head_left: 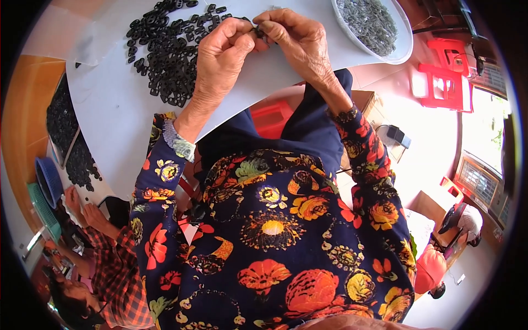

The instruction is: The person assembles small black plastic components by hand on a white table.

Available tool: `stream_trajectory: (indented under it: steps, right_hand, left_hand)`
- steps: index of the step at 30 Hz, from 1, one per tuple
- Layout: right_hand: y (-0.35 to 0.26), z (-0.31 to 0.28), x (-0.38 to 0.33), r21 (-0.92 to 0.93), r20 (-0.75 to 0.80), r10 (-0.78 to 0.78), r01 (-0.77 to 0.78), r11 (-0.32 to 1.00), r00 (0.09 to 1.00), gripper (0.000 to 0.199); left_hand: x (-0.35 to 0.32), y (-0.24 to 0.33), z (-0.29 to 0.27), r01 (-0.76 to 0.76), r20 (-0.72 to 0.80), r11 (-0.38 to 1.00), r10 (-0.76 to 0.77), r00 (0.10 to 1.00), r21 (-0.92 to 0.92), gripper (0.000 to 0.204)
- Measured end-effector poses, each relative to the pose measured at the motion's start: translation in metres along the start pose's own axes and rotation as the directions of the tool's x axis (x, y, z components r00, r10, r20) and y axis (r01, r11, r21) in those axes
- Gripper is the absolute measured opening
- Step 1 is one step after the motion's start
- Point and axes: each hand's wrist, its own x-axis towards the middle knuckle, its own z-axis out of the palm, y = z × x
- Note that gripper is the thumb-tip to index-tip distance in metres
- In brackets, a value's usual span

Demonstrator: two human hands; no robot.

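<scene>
My left hand (224, 52) and my right hand (297, 41) meet above the white table (110, 118). Fingers and thumbs of both pinch one small black part (260, 33), mostly covered by the fingertips. Close by my left hand lies a spread pile of small black plastic pieces (170, 71), flat and rounded with holes in them. To the right of my right hand stands a white round basin (404, 38) filled with small clear, greyish pieces (367, 25).
At the left, a person in a checked shirt (118, 269) works near more black pieces (82, 165). Blue (48, 179) and green (44, 209) baskets stand there. Red stools (445, 85) and a cardboard box (366, 107) are on the right. Other people (432, 269) sit at the lower right.
</scene>
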Motion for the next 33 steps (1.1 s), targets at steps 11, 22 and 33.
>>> stream_trajectory:
  steps: [11,22,33]
  right_hand:
    - [-0.004,0.003,-0.003,-0.169,-0.037,0.042,-0.047,0.985,0.998,0.006]
    - [-0.002,0.002,-0.005,0.083,-0.080,0.090,-0.084,0.993,0.993,0.007]
    - [-0.008,0.002,-0.006,0.109,-0.098,0.161,-0.150,0.983,0.982,0.008]
  left_hand:
    - [-0.001,-0.003,0.004,-0.104,-0.042,0.976,0.114,0.993,0.189,0.006]
    - [0.013,0.014,-0.010,-0.202,-0.001,0.863,0.228,0.974,0.463,0.013]
    - [0.085,0.033,-0.096,-0.363,0.355,0.066,0.102,0.929,0.929,0.011]
